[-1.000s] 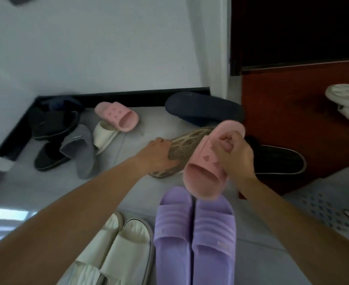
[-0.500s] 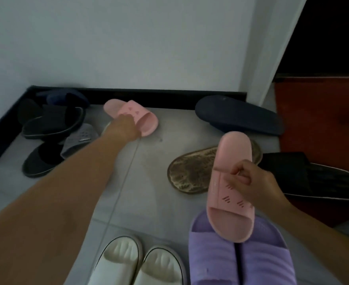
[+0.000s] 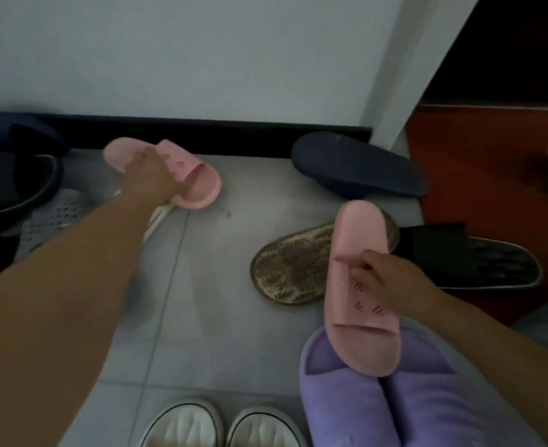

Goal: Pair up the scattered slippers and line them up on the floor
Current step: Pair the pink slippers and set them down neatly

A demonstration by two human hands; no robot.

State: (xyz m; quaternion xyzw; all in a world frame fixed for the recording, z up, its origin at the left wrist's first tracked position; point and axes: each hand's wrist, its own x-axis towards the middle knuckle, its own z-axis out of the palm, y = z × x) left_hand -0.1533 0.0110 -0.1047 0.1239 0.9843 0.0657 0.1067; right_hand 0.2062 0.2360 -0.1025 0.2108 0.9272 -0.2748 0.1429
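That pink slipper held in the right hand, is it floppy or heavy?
Probably light: the right hand holds the pink slipper by its strap with a few fingers. Likely fairly stiff: its sole looks straight, not drooping, like its mate that the left hand grips. Its smooth surface might slide on the tiled floor.

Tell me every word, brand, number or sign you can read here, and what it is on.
None can be read. The near pink slipper in the right hand and the far pink slipper under the left hand carry only small groups of slanted dashes, a pattern and not letters. The grey slipper shows only dots.
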